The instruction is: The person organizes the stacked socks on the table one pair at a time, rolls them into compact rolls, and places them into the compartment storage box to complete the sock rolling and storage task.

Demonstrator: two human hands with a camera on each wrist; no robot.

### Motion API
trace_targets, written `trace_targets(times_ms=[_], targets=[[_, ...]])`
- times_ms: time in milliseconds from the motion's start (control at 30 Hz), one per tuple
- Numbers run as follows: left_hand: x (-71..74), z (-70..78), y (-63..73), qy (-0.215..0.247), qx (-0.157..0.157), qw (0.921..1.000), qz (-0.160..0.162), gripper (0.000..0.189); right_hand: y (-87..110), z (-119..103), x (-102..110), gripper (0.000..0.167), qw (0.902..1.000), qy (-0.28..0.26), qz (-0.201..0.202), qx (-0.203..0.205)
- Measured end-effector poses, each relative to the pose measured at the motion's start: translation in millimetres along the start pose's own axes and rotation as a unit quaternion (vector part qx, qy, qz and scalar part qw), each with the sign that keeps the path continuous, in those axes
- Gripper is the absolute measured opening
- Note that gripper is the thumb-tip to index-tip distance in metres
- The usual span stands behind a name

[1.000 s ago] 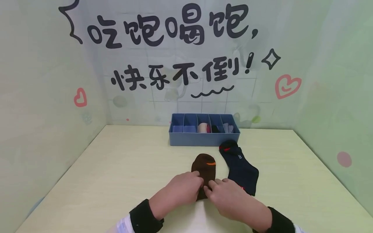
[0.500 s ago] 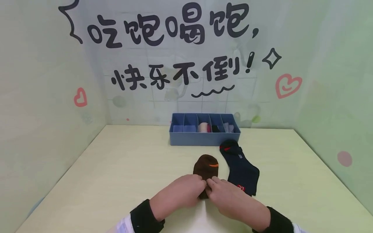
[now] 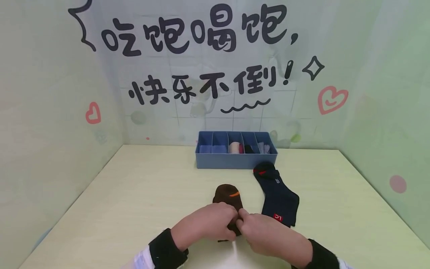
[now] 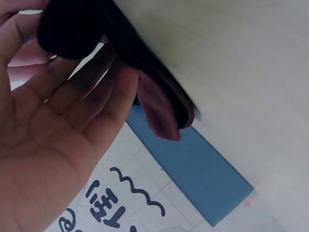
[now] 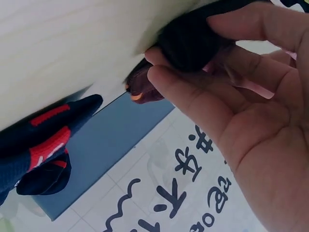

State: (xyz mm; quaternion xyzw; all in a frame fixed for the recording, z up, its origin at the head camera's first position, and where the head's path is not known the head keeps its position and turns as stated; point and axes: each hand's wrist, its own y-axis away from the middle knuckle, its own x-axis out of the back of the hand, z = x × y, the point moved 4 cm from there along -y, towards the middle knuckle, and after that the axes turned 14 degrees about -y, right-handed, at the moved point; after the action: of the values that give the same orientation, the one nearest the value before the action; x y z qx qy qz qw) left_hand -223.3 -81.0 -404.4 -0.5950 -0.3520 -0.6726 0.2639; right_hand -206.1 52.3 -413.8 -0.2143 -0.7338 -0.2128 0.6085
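A brown sock (image 3: 226, 194) with an orange stripe lies near the front of the table, its near part rolled into a thick dark bulge (image 5: 190, 43). My left hand (image 3: 215, 220) grips the roll from the left, fingers running under it in the left wrist view. From the other side my right hand (image 3: 262, 231) holds the same roll, thumb (image 5: 236, 25) over it and fingers below. The flat far end of the brown sock (image 4: 159, 108) sticks out beyond the fingers. Both hands hide much of the roll in the head view.
A navy sock (image 3: 280, 198) with red marks lies flat to the right, its far end close to the box. The blue divided box (image 3: 235, 161) stands at the back, with rolled items in its right compartments. Printed walls surround the table (image 3: 151, 179).
The brown sock has shifted slightly left and toward me and tilted, and less of it lies flat. Both hands have stayed close together on it. The navy sock and box have not moved.
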Motion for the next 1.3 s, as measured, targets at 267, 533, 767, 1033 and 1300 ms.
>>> trace_targets(times_ms=[267, 533, 767, 1033, 1300], targets=[[2.2, 1.3, 3.0, 0.011, 0.013, 0.9998, -0.005, 0.025, 0.7, 1.7, 0.7, 0.017, 0.9999, 0.004, 0.006, -0.012], [2.3, -1.3, 3.0, 0.036, 0.007, 0.9992, -0.017, 0.029, 5.7, -3.5, 1.0, 0.022, 0.9871, 0.136, 0.072, 0.044], [2.2, -3.1, 1.1, 0.042, -0.009, 0.9990, -0.014, 0.024, 4.1, -8.0, 4.1, 0.017, 0.9821, 0.157, 0.067, 0.079], [4.5, 0.7, 4.9, -0.005, -0.022, 0.9997, 0.001, 0.034, 1.8, -6.5, 4.5, 0.020, 0.9913, 0.105, 0.054, 0.059], [5.1, 6.2, 8.2, -0.045, -0.028, 0.9986, 0.003, 0.037, 0.2, -1.0, 5.4, 0.017, 0.9993, 0.029, 0.017, 0.014]])
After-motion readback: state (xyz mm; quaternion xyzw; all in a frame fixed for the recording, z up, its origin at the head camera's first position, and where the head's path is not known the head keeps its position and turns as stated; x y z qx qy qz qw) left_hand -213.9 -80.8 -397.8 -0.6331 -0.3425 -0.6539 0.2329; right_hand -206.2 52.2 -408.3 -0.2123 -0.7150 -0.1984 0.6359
